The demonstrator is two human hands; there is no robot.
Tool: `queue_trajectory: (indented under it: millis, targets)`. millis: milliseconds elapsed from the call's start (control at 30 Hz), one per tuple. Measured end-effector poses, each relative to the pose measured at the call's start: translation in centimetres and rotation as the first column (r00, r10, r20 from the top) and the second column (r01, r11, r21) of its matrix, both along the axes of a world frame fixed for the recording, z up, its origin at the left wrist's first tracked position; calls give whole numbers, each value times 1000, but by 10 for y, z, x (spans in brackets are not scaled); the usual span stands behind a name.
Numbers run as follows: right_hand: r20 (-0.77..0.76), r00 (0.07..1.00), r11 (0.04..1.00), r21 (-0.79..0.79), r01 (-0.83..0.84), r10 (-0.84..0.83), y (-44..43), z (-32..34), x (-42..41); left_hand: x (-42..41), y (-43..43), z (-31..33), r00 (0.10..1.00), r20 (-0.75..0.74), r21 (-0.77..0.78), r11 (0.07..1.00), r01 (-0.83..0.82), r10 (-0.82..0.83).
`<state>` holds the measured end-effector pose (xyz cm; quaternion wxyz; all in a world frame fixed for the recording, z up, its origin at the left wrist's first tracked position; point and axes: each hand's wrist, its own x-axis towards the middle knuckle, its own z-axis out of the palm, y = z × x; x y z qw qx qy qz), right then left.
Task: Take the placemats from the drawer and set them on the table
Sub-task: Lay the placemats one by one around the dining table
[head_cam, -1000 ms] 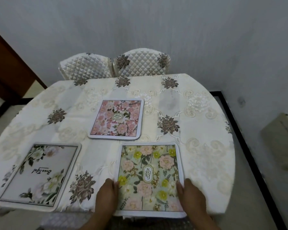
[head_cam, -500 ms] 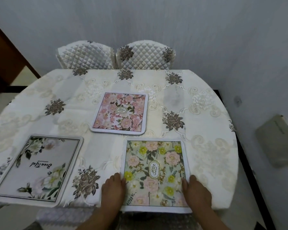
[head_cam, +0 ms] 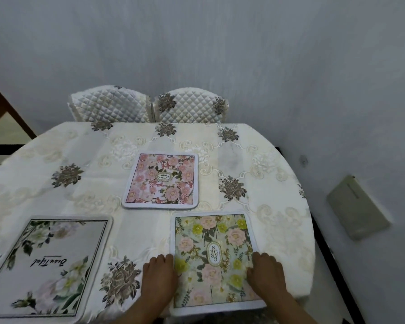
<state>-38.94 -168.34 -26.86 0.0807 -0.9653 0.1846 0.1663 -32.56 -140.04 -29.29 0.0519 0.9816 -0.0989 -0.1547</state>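
Hands lie flat, fingers spread: left hand (head_cam: 159,274) and right hand (head_cam: 265,273) press the side edges of the green floral placemat (head_cam: 213,258), gripping nothing. It rests between them at the table (head_cam: 278,206) near edge.

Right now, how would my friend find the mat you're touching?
Look at the round table with the cream cloth, along the edge nearest the person. Three flowery mats lie there; it's the green placemat on the right, with a left hand and right hand flat on its sides. Only this mat has yellow flowers.
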Motion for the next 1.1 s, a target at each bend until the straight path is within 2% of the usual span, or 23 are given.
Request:
queue_trajectory:
  millis: [167, 367, 667, 967, 1100]
  targets:
    - [91, 993, 994, 59, -87, 82, 3, 36, -3, 6, -7, 35, 976, 100, -14, 981, 195, -192]
    - [179, 975, 981, 111, -157, 135, -8, 65, -17, -1, -27, 72, 938, 217, -51, 957, 286, -269]
    - [246, 956, 975, 109, -192, 161, -76, 90, -58, -42, -98, 93, 929, 251, -16, 959, 285, -272]
    - [295, 933, 960, 129, -250, 204, -246, 135, -123, -105, -267, 125, 954, 253, 49, 987, 156, -164]
    - [333, 910, 942, 136, -306, 248, -303, 153, -140, -125, -333, 148, 948, 271, 35, 986, 166, -169]
